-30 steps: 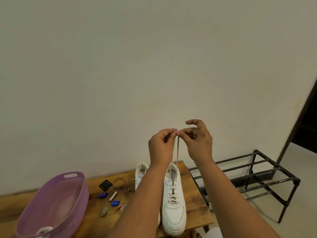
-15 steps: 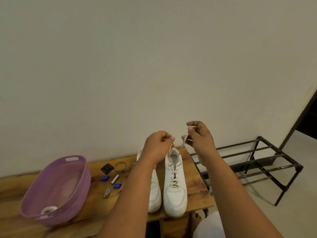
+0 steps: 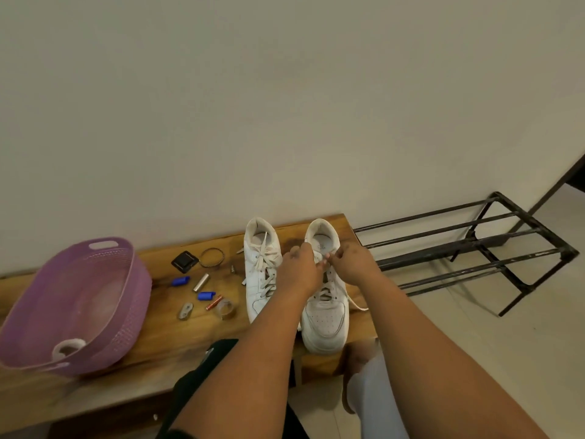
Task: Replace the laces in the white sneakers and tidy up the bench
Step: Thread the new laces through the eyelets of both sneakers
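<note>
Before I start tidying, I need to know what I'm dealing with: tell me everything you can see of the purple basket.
The purple basket is an oval tub of what looks like woven-pattern plastic, with a cut-out handle slot at its far rim. It sits upright on the left part of the wooden bench. Inside, near its front wall, lies a white tape roll. Neither hand touches it.

- We note both forearms bare, no sleeves reaching left hand or right hand.
- At six o'clock: black garment; at five o'clock, pale blue-white trouser leg.
- No rings or watch seen.
</note>
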